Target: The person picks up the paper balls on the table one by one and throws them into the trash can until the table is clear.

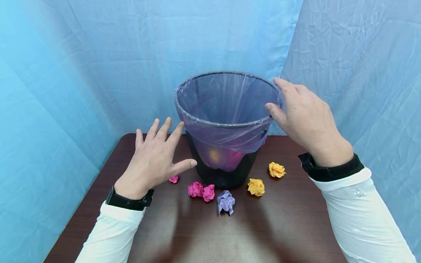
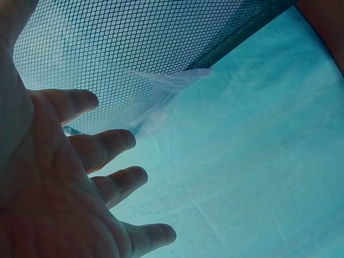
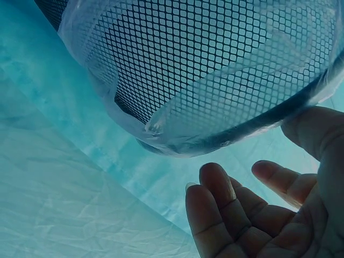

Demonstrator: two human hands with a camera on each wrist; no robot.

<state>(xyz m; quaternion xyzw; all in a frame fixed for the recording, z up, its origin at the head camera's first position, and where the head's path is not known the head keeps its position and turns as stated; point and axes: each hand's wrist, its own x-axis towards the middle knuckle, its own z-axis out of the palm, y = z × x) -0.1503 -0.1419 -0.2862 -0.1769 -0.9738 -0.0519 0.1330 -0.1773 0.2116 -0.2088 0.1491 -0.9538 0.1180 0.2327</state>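
Note:
A black mesh waste bin [image 1: 227, 179] stands upright on the table, lined with a sheer purple bag [image 1: 227, 135] folded over its rim. Yellow and pink shapes show through the mesh low inside. My left hand [image 1: 152, 157] is spread with straight fingers beside the bin's left side, holding nothing; the left wrist view shows its palm facing the mesh. At the right of the rim is my right hand [image 1: 306, 113], fingers loosely bent and apart from the bin. Its thumb [image 3: 312, 129] lies right at the bag-covered rim in the right wrist view.
In front of the bin lie crumpled paper balls: pink ones [image 1: 195, 189], a purple one [image 1: 226, 202] and yellow ones [image 1: 256, 187]. One small pink ball [image 1: 174, 179] is partly behind my left hand. Blue cloth [image 1: 131, 54] hangs around the dark wooden table [image 1: 184, 233].

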